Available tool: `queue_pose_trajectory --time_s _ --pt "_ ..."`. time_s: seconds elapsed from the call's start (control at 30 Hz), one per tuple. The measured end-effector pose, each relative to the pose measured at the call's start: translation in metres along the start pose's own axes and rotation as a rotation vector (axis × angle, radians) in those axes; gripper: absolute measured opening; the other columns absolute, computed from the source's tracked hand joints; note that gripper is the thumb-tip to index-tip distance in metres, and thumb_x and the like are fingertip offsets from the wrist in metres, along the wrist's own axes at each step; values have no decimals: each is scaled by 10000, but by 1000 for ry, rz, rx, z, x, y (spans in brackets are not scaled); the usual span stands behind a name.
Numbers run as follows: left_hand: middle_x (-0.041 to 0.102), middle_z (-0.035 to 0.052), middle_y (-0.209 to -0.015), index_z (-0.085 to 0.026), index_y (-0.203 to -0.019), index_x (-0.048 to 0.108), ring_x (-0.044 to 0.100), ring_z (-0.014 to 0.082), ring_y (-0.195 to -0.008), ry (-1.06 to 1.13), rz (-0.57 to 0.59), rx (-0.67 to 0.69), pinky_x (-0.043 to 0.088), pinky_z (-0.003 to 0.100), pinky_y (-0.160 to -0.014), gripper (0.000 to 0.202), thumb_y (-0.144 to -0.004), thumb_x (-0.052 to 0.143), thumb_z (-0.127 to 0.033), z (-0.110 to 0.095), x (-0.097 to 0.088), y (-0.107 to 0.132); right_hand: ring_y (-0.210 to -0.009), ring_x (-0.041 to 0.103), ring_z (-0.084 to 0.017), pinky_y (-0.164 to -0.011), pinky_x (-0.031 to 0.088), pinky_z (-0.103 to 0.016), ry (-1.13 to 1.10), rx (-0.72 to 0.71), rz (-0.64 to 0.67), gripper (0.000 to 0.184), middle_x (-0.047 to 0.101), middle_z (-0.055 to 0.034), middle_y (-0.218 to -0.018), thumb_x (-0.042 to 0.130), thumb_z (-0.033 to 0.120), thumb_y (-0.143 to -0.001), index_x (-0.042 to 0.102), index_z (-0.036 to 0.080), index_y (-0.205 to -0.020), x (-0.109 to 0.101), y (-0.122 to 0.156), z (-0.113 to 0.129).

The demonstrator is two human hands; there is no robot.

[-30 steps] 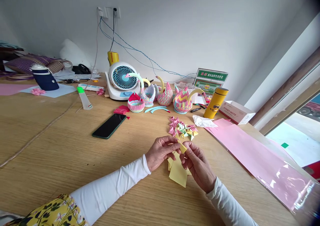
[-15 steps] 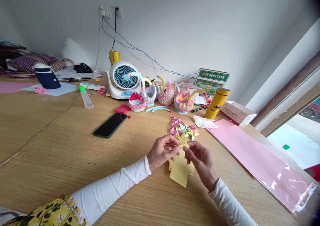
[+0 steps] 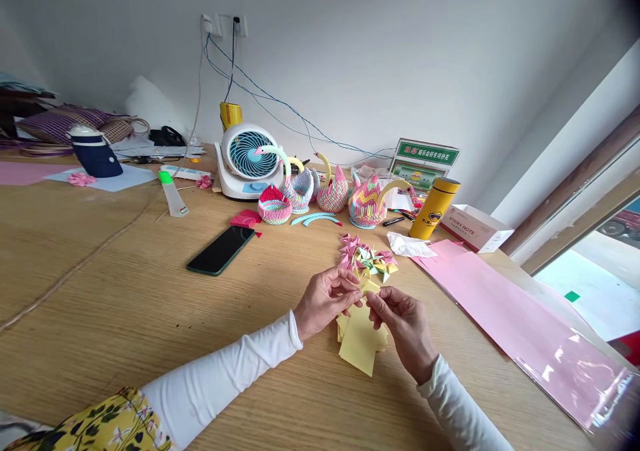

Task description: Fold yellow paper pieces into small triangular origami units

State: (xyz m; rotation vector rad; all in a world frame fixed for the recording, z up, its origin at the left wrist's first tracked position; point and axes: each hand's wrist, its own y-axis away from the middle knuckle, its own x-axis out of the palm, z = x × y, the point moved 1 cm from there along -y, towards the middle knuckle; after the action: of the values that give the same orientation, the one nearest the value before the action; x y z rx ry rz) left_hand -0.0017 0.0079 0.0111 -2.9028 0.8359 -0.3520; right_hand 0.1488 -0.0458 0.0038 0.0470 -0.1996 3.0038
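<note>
Yellow paper piece (image 3: 369,287), small and partly folded, is pinched between the fingertips of both hands, the left hand (image 3: 325,301) and the right hand (image 3: 405,324). It sits just above a stack of yellow slips (image 3: 361,341), toward the near edge of the table (image 3: 125,291). The pinch looks light, so the piece could slip and land among the same-coloured slips, or crease askew. Fingertips cover most of it, and its folds are too small to make out.

Wooden table (image 3: 125,318) with phone (image 3: 220,250), yellow paper sheets (image 3: 357,348), folded-paper pile (image 3: 367,258), pink sheet (image 3: 500,311), paper swans (image 3: 333,192), fan (image 3: 247,158)
</note>
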Motion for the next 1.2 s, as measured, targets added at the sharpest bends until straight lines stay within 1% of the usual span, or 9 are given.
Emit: queue_pose_trajectory --time_s 0.23,0.33,0.47,0.6,0.77,0.93,1.03,1.1,1.2 --pt "640 33 -702 -113 -946 576 620 133 -615 -34 22 -12 450 195 -490 400 -675 746 -354 1 0 0 -498 491 -106 -493 407 -238 1 -16 3 294 582 6 -556 696 425 -754 578 169 -670 2 2 1" --pt "653 54 -733 -97 -974 597 631 145 -636 -46 41 -33 466 208 -502 420 -687 734 -372 4 -1 0 -503 481 -110 -505 394 -242 27 -20 9 302 569 10 -549 694 430 -754 566 173 -662 1 1 1" --pt "663 69 -778 -101 -882 624 651 176 -690 -29 57 -70 494 232 -511 397 -657 747 -405 7 -3 0 -507 476 -120 -505 376 -245 107 -34 29 335 555 11 -544 694 476 -735 573 173 -661 -2 1 0" --pt "649 49 -688 -97 -787 620 638 155 -618 -16 49 -92 488 226 -499 388 -631 760 -423 9 -3 -2 -515 476 -134 -506 373 -253 147 -34 61 352 549 4 -551 691 504 -724 577 175 -671 -4 -1 -4" --pt "653 39 -692 -99 -753 607 609 112 -545 11 39 -72 489 221 -524 378 -626 765 -418 13 -4 -3 -533 481 -139 -524 380 -257 237 -73 86 367 542 -6 -566 590 509 -811 575 173 -664 -4 -2 -7" --pt "656 54 -702 -104 -793 592 639 141 -611 -36 94 -76 484 200 -488 384 -687 707 -455 12 -4 -1 -558 499 -148 -532 385 -257 344 -149 102 360 537 -13 -592 549 486 -846 562 173 -668 -4 0 -4" --pt "662 60 -691 -108 -773 579 639 137 -593 -85 94 -48 471 189 -471 385 -715 672 -477 10 -3 1 -569 501 -152 -541 384 -259 401 -176 122 376 544 -20 -604 516 486 -865 562 174 -660 -3 0 -4" --pt "662 62 -682 -112 -743 566 638 137 -575 -111 78 -15 460 184 -459 378 -728 659 -478 8 -2 1 -569 502 -152 -545 390 -262 399 -160 115 398 555 -26 -614 485 499 -877 568 174 -662 -3 0 -5" --pt "665 60 -712 -125 -743 544 641 136 -576 -92 58 11 449 180 -451 351 -757 636 -463 9 -2 0 -544 500 -144 -526 397 -257 330 -134 59 396 558 -24 -614 487 517 -870 585 172 -701 -4 -1 -6"
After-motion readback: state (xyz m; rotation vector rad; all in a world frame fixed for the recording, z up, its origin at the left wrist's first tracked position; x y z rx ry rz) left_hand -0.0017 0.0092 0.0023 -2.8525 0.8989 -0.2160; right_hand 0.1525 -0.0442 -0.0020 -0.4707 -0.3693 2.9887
